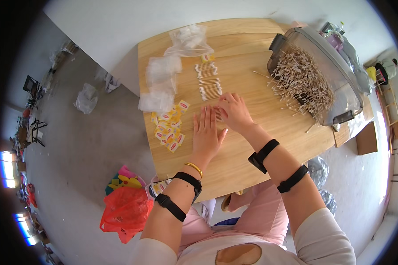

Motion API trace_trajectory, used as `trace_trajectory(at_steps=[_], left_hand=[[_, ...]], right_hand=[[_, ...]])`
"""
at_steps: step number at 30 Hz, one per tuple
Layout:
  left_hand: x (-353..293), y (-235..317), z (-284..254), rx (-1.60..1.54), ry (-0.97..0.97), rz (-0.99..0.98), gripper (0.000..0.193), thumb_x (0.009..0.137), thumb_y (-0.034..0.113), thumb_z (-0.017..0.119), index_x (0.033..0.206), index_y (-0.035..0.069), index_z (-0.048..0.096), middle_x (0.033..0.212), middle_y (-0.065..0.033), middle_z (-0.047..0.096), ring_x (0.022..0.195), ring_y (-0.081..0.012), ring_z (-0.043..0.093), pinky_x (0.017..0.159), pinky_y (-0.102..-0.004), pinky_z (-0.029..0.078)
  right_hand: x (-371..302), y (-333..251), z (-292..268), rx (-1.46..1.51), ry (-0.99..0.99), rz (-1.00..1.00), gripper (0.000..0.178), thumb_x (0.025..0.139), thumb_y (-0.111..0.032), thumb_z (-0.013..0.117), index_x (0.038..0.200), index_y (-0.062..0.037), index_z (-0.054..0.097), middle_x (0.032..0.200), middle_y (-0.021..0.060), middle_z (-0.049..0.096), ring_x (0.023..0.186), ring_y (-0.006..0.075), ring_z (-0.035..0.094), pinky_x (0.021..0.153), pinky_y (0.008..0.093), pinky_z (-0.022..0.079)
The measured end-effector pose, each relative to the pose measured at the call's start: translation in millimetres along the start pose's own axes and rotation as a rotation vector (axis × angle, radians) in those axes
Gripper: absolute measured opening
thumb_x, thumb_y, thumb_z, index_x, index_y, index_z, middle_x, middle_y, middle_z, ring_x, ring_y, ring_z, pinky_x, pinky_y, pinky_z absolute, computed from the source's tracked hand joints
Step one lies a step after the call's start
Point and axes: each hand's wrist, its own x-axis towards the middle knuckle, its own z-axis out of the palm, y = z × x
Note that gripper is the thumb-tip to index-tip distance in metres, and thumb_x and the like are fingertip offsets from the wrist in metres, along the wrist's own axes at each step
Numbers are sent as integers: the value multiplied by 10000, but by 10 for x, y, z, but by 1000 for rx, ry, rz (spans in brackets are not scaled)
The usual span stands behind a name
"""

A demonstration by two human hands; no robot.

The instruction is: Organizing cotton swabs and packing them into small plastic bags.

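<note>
My left hand point(204, 134) lies flat on the wooden table, fingers stretched out along the left ends of a short row of cotton swabs point(218, 115). Across that row, my right hand point(236, 114) has its fingers bent and closed at the swabs' right ends; its fingertips are partly hidden. Farther up the table, more cotton swabs point(209, 81) lie side by side in a column of small groups. A small yellow and white label point(207, 58) sits at the column's far end. Left of my left hand is a loose pile of similar labels point(169, 130).
Stacks of clear plastic bags point(162, 79) and a filled clear bag point(190, 39) lie at the far left. On the right, a tipped clear bin point(340, 79) spills a heap of cotton swabs point(303, 79) onto the table point(252, 154). A red plastic bag point(126, 212) is below the left edge.
</note>
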Motion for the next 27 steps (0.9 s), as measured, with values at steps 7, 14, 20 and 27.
trace_trajectory(at_steps=[7,14,20,27], left_hand=[[-167,78,-82,66,-46,60,815,969,445,553,1529,-70,260,1593,-252,267,1508,-380,219,1229,-573,128],[-181,147,-148,116,-120,19,833,961,431,585,1544,-53,237,1617,-210,243,1515,-371,207,1237,-560,117],[-51,156,-71,168,-108,48,834,989,497,512,1563,-28,212,1653,-178,189,1537,-322,173,1244,-551,74],[-133,263,-25,256,-180,6,861,1001,570,427,1587,0,160,1654,-154,208,1549,-289,135,1244,-551,16]], right_hand=[[-397,63,-14,167,191,43,274,842,-30,620,1097,-101,692,1175,97,598,1122,321,545,973,437,448],[-1044,-96,-44,242,349,239,318,842,11,592,1150,-43,649,1201,142,599,1103,363,553,963,439,465],[-1135,-187,-3,196,383,244,345,850,-9,589,1192,-33,623,1244,139,594,1152,356,546,995,434,456],[-1143,-239,-6,118,388,265,341,859,-48,592,1198,-44,626,1237,122,596,1176,338,537,1033,442,426]])
